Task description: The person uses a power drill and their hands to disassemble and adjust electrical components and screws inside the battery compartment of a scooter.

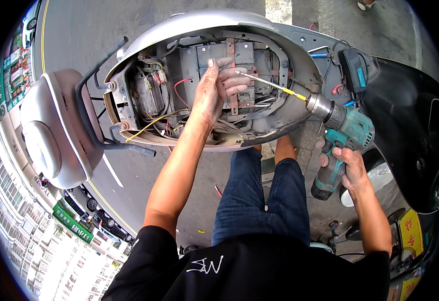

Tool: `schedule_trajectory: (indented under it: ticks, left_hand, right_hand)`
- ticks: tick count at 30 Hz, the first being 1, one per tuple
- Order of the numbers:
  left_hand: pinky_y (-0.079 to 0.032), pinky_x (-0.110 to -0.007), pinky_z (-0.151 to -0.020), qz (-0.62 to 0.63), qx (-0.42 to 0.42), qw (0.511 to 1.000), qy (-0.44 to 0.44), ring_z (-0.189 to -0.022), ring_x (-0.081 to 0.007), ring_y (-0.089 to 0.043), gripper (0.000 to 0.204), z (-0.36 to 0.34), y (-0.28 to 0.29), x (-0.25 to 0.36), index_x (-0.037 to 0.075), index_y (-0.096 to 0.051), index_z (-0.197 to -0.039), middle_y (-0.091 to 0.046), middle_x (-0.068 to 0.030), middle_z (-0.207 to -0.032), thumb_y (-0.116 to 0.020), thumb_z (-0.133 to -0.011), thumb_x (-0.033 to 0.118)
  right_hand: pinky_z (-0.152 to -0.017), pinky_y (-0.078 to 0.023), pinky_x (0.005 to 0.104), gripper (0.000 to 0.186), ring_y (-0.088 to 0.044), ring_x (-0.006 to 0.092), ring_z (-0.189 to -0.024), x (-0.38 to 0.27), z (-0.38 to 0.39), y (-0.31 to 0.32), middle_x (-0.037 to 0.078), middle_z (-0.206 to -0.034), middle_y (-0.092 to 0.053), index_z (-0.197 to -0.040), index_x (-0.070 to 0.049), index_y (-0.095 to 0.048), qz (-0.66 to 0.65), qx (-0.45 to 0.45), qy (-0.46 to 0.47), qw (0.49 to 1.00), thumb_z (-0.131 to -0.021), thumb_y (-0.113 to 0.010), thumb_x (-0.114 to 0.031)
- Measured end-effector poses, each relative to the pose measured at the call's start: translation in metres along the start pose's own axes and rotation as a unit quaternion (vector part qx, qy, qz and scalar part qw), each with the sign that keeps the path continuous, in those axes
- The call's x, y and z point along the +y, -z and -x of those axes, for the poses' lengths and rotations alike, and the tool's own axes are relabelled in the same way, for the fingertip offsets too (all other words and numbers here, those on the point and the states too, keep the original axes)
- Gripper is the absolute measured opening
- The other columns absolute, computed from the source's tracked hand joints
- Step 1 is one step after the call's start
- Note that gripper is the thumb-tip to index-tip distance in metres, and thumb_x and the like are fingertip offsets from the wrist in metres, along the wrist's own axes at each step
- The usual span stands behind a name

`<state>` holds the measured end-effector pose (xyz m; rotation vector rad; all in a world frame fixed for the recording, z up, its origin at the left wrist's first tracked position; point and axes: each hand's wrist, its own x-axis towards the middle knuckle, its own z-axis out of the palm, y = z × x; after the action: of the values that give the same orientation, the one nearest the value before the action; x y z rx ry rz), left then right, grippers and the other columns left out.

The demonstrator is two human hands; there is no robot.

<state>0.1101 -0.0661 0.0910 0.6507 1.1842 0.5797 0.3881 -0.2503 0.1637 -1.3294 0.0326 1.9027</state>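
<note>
My right hand (351,168) is wrapped round the grip of a teal and black cordless drill (349,126). A long slim bit (269,84) with a yellow sleeve reaches from its chuck toward the left. The bit's tip ends beside the fingers of my left hand (215,86), which are stretched out and look dusty. That hand hovers over the opened scooter body (199,21). Dark battery blocks (207,52) lie inside, crossed by a reddish metal strap (231,48) that my fingers partly cover. Left of them sit a finned metal box (150,98) and loose wires (181,91).
A silver top box (53,128) and a dark rack bar (136,149) stick out at the left. On the floorboard at right lies a black box-shaped device (352,70) with cables. The black scooter seat (405,100) stands beyond it. A person's foot (365,5) shows at the top.
</note>
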Motion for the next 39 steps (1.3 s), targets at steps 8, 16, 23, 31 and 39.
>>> schedule_trajectory:
  ticks: [8, 16, 23, 31, 39]
  left_hand:
    - [-0.047, -0.046, -0.087, -0.784, -0.108, 0.564, -0.238, -0.104, -0.0354, -0.058, 0.030, -0.081, 0.009, -0.060, 0.009, -0.058, -0.114, -0.057, -0.0181, -0.113, -0.059, -0.085, 0.016]
    - [-0.051, -0.036, -0.073, -0.576, -0.078, 0.794, -0.178, -0.086, -0.0242, -0.067, 0.026, -0.106, 0.033, -0.028, 0.009, -0.062, -0.114, -0.069, -0.0107, -0.091, -0.058, -0.088, 0.014]
    - [-0.051, -0.028, -0.057, 0.007, 0.086, 0.996, 0.032, -0.072, -0.0187, -0.063, 0.025, -0.079, 0.092, 0.011, 0.005, -0.056, -0.111, -0.065, -0.0105, -0.098, -0.053, -0.096, 0.025]
    - [-0.052, -0.037, -0.066, 0.286, 0.113, 0.941, 0.140, -0.080, -0.0232, -0.062, 0.021, -0.100, 0.105, 0.005, 0.004, -0.057, -0.107, -0.066, -0.0123, -0.096, -0.050, -0.096, 0.021]
    - [-0.049, -0.033, -0.062, 0.253, 0.080, 0.956, 0.122, -0.071, -0.0190, -0.058, 0.021, -0.101, 0.100, 0.000, 0.004, -0.058, -0.106, -0.065, -0.0117, -0.092, -0.049, -0.096, 0.021]
  right_hand:
    - [-0.068, -0.049, 0.0305, 0.048, -0.059, 0.0191, -0.073, 0.000, -0.005, 0.000, 0.013, -0.098, -0.064, -0.119, 0.000, -0.051, -0.005, 0.040, 0.029, 0.999, -0.076, -0.063, -0.019]
    - [-0.069, -0.048, 0.0300, 0.045, -0.059, 0.0178, -0.074, -0.003, -0.011, -0.007, 0.013, -0.100, -0.065, -0.119, -0.001, -0.053, 0.040, 0.055, 0.032, 0.997, -0.078, -0.063, -0.018]
    - [-0.068, -0.050, 0.0308, 0.037, -0.060, 0.0160, -0.075, -0.008, -0.049, -0.049, 0.011, -0.100, -0.067, -0.116, -0.001, -0.055, 0.091, 0.011, 0.047, 0.995, -0.081, -0.061, -0.010]
    - [-0.067, -0.049, 0.0284, 0.040, -0.058, 0.0137, -0.072, -0.006, -0.102, -0.109, 0.009, -0.098, -0.067, -0.117, -0.001, -0.055, 0.179, 0.004, 0.093, 0.979, -0.080, -0.063, -0.014]
    - [-0.069, -0.049, 0.0291, 0.038, -0.059, 0.0126, -0.073, -0.009, -0.121, -0.135, 0.008, -0.097, -0.066, -0.115, -0.001, -0.057, 0.235, 0.009, 0.112, 0.966, -0.080, -0.065, -0.012]
